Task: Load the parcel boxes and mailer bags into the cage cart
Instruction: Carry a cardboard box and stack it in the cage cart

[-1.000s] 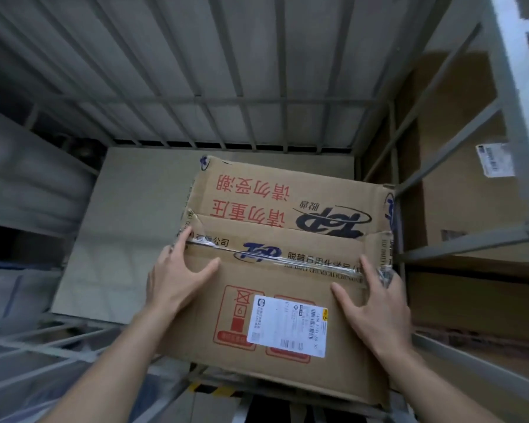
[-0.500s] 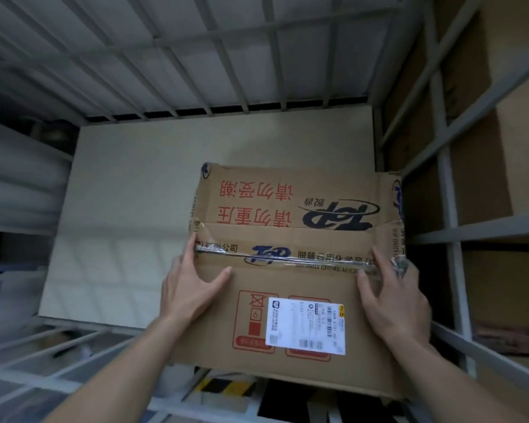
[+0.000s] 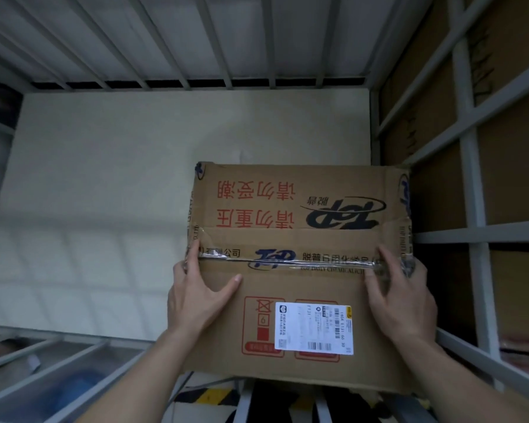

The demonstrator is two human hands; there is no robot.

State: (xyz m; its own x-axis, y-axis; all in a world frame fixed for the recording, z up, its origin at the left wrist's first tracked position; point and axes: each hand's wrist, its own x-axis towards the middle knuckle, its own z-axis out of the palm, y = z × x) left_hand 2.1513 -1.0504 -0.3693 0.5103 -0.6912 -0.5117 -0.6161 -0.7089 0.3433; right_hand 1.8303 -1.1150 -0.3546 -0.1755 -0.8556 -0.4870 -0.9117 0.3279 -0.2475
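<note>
1. While both hands keep the same places as half a second ago, the box (image 3: 303, 215) now sits lower in the cart (image 3: 471, 232). More of the pale floor panel (image 3: 119, 193) shows beyond it.
2. One brown box is in view, printed in red and dark blue, with one white label (image 3: 313, 328) on its near top.
3. It sits against the cart's right wall, towards the front right corner. Its near edge hangs past the front rail. Whether it rests on the panel cannot be told.
4. Two hands are on the box. The left hand (image 3: 196, 297) presses at the left edge, fingers straight and thumb spread across the top.
5. The right hand (image 3: 400, 300) lies flat near the right edge, with straight fingers reaching the tape seam (image 3: 287, 262).
6. One cart is visible, with grey bars at the back and right.
7. Brown cartons (image 3: 516, 178) stand outside the right wall; their number is unclear.
</note>
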